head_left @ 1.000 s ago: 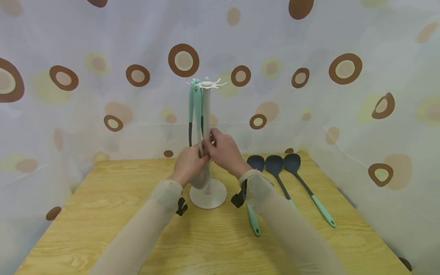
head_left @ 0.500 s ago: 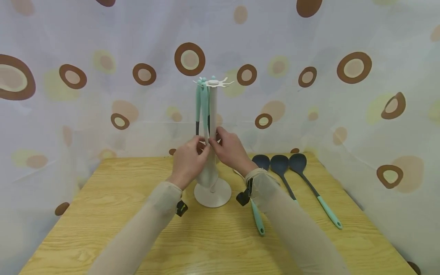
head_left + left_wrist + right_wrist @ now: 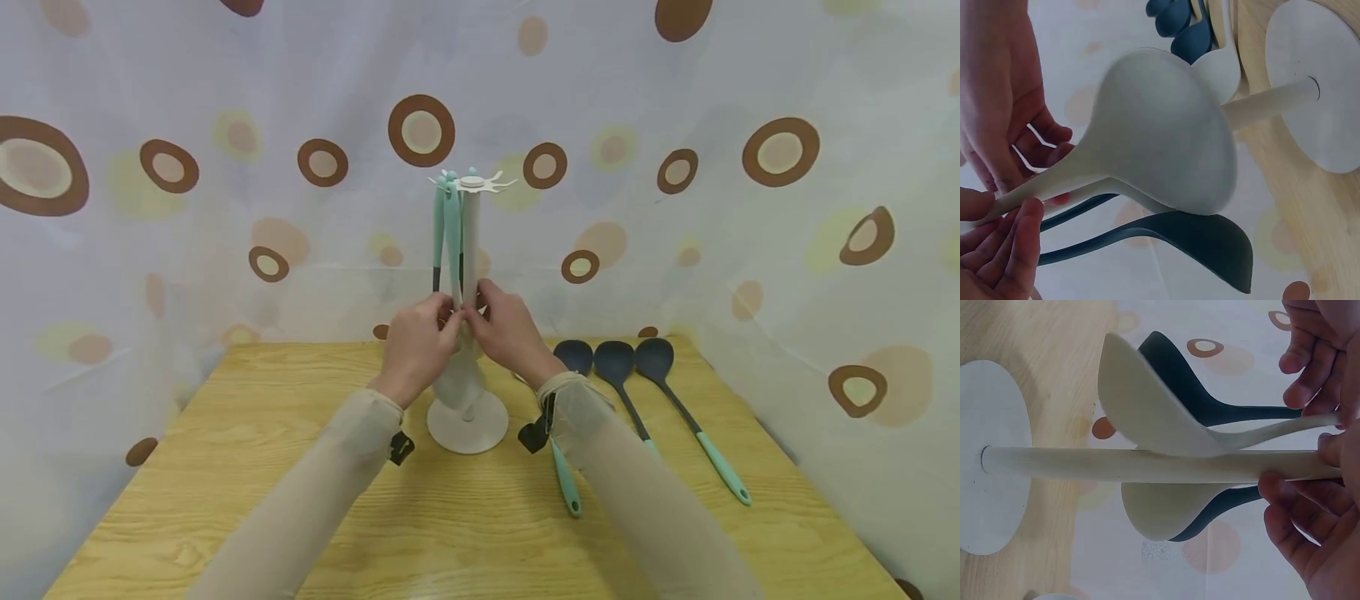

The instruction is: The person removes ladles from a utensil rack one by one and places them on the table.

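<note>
My left hand (image 3: pixel 420 346) pinches the pale neck of a white ladle (image 3: pixel 1154 125) below its mint handle (image 3: pixel 452 225). The handle's top end is at the hooked rim of a white utensil stand (image 3: pixel 471 242). My right hand (image 3: pixel 510 329) grips the stand's pole, its thumb close to the left hand's thumb. The ladle's bowl hangs down in front of the round base (image 3: pixel 467 437). Beside it hang a dark ladle (image 3: pixel 1210 244) and further utensils with mint handles, partly hidden behind it. In the right wrist view, another white bowl (image 3: pixel 1166 509) shows past the pole.
On the wooden table (image 3: pixel 285 467), to the right, lie dark utensils with mint handles, among them one in the middle (image 3: pixel 615 362) and one at the far right (image 3: pixel 655 358). A white utensil lies partly behind my right wrist. A patterned cloth (image 3: pixel 337 233) stands behind.
My left hand has moved up along the white ladle's neck. My right hand stays on the pole. The whole head view has shifted slightly, putting the stand further right in frame.
</note>
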The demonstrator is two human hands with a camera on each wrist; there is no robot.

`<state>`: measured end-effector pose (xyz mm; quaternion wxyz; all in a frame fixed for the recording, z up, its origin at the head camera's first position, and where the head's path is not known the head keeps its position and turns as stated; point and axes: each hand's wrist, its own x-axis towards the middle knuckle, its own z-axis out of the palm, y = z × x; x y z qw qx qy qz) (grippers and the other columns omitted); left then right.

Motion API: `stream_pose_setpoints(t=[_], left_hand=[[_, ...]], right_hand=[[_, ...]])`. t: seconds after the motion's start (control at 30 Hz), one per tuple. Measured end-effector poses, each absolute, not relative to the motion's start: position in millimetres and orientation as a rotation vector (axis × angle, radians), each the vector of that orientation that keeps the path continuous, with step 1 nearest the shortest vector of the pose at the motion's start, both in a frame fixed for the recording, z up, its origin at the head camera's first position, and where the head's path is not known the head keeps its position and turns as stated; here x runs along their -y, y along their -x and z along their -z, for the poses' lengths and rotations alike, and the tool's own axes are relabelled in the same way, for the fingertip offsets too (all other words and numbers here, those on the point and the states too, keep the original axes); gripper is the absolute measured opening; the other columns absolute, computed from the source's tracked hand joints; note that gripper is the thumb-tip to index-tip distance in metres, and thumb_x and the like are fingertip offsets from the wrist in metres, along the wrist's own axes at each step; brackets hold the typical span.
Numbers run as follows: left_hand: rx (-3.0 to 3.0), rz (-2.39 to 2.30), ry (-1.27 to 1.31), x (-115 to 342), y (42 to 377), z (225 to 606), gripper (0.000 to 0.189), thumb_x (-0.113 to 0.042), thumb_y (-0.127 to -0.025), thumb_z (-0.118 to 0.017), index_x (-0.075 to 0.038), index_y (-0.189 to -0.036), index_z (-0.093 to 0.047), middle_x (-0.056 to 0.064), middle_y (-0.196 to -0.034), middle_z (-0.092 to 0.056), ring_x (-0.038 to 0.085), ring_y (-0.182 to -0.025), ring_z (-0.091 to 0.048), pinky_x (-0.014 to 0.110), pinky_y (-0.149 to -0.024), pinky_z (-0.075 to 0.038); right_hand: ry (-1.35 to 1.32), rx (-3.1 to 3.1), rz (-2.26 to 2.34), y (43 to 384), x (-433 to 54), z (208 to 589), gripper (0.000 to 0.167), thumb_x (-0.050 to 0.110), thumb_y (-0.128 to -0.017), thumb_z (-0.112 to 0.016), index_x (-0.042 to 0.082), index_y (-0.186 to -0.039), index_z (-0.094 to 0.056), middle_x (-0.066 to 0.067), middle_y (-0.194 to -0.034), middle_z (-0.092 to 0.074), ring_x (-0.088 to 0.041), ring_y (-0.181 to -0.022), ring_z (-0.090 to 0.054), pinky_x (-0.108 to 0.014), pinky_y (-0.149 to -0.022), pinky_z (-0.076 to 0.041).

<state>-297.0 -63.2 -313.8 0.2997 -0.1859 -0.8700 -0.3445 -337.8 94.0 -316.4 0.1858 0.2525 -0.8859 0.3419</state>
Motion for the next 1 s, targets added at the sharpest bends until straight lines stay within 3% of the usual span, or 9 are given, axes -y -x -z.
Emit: stream_pose_setpoints(t=[0.67,1.0], left_hand=[[2.201,0.900,0.613,109.6,266.4,288.2,0.008,-0.010,-0.094,-0.063,-0.007,-0.090,-0.069,0.002,-0.073,-0.069,0.013,-0.061,-0.061,0.030,-0.058,-0.051],[2.378,0.696,0.665,161.2,257.3,305.8,0.005,-0.008,-0.094,-0.064,-0.011,-0.095,-0.068,0.000,-0.082,-0.073,0.010,-0.069,-0.064,0.031,-0.063,-0.053]], right_hand=[[-0.737,2.468,-1.015,338.6,-92.1,317.9,0.022,0.028,-0.104,-0.057,0.008,-0.113,-0.058,-0.008,-0.096,-0.070,-0.018,-0.069,-0.063,-0.033,-0.063,-0.055],[-0.737,2.489,-1.079,337.7,-93.6,317.7,0.020,0.029,-0.104,-0.056,0.010,-0.111,-0.056,-0.007,-0.096,-0.068,-0.018,-0.073,-0.066,-0.033,-0.064,-0.056]])
